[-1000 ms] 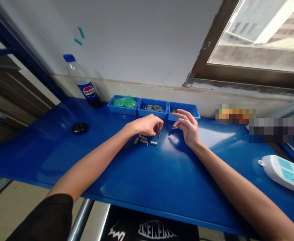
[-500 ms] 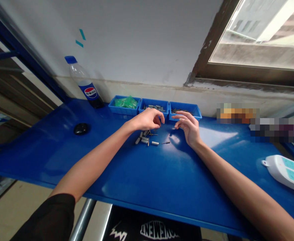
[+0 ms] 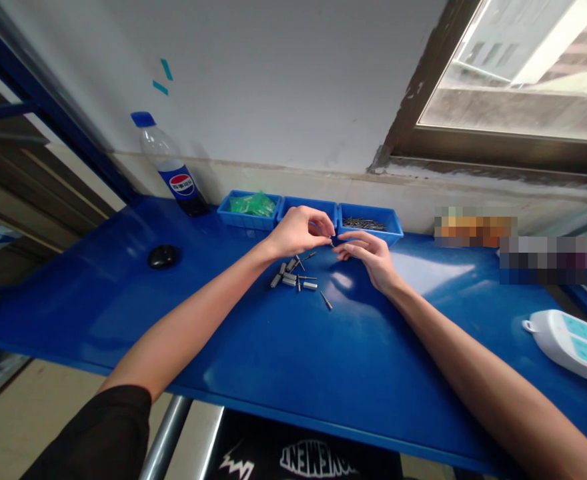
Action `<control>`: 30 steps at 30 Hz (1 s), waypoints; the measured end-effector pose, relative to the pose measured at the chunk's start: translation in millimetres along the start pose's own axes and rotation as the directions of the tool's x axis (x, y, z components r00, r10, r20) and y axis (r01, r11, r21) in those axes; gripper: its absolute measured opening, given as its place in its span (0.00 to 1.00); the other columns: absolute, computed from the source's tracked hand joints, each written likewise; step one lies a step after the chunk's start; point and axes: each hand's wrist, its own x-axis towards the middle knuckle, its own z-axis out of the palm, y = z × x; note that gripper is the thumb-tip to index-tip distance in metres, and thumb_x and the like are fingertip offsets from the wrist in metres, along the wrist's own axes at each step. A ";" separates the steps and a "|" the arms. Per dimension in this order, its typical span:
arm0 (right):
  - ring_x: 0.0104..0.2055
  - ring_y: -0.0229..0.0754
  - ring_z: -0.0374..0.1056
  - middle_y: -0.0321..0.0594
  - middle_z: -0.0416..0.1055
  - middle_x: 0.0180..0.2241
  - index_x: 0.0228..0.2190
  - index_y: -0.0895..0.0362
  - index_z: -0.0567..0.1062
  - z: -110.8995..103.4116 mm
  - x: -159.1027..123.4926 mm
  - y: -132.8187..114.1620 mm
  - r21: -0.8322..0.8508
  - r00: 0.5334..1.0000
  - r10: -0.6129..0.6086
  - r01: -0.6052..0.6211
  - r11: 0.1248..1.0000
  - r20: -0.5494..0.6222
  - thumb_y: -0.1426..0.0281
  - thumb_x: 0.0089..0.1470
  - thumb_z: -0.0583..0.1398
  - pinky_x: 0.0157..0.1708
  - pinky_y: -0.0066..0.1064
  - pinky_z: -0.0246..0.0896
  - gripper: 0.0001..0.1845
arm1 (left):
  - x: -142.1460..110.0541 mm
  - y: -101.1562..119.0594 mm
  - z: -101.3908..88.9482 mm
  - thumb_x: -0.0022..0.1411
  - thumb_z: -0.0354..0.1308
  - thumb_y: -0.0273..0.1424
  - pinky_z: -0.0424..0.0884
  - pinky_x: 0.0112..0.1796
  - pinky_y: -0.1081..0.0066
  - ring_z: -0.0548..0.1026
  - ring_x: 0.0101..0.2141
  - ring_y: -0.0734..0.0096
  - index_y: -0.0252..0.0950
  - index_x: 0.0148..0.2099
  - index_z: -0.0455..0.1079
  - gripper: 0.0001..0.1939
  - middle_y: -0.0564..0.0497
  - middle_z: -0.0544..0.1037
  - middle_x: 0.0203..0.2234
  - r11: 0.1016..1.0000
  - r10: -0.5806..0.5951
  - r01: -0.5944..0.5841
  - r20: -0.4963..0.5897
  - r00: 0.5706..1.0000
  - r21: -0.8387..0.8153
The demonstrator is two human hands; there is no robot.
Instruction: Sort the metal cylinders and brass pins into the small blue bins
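Observation:
My left hand [image 3: 301, 231] and my right hand [image 3: 371, 257] meet fingertip to fingertip above the table, in front of the blue bins. Between the fingertips shows a small metal part [image 3: 332, 243], mostly hidden, its kind unclear. The left thumb and forefinger pinch it; the right thumb and fingers close on it from the other side. Below the hands lie several short silver metal sleeves [image 3: 310, 286] and several thin-stemmed rivets [image 3: 307, 278], in a loose group. One rivet [image 3: 326, 300] lies apart, nearer the front.
Along the wall stand a blue bin [image 3: 228, 217] with green packets, a middle bin [image 3: 286, 208] partly behind my left hand, and a right bin [image 3: 396, 230] full of thin rivets. A cola bottle [image 3: 178, 180], black mouse-like object [image 3: 162, 257] and white power strip [image 3: 568, 347] also stand around.
My hands have come together, the right moving left and slightly down, its fingers closing. The lone rivet has turned and shifted toward the front. Another rivet now shows near the left hand.

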 end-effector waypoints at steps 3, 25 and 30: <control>0.35 0.45 0.79 0.41 0.84 0.35 0.42 0.52 0.83 0.6 0.5 -1.4 0.013 1.000 0.002 -0.002 1.000 0.016 0.59 0.53 0.72 0.39 0.37 0.71 0.16 | -0.4 -2.6 4.7 0.53 0.70 0.29 0.79 0.36 0.71 0.82 0.31 0.69 0.30 0.35 0.80 0.07 0.47 0.83 0.29 0.998 -0.019 0.017 -0.035 0.999 -0.055; 0.34 0.45 0.79 0.45 0.77 0.57 0.55 0.47 0.77 1.9 3.1 7.6 -0.043 0.930 -0.119 0.111 0.993 -0.348 0.59 0.52 0.72 0.34 0.38 0.74 0.30 | -4.2 -1.6 -4.0 0.56 0.69 0.28 0.71 0.33 0.73 0.79 0.31 0.69 0.33 0.39 0.80 0.07 0.49 0.83 0.30 0.968 -0.044 -0.028 0.277 0.960 0.249; 0.41 0.50 0.80 0.47 0.72 0.62 0.59 0.46 0.72 -1.4 2.3 9.2 -0.134 0.934 -0.154 0.116 0.984 -0.322 0.54 0.54 0.70 0.40 0.42 0.76 0.33 | -8.0 2.9 0.4 0.52 0.70 0.24 0.72 0.36 0.73 0.79 0.34 0.69 0.35 0.38 0.81 0.08 0.50 0.83 0.32 0.968 0.002 -0.128 0.500 0.866 0.218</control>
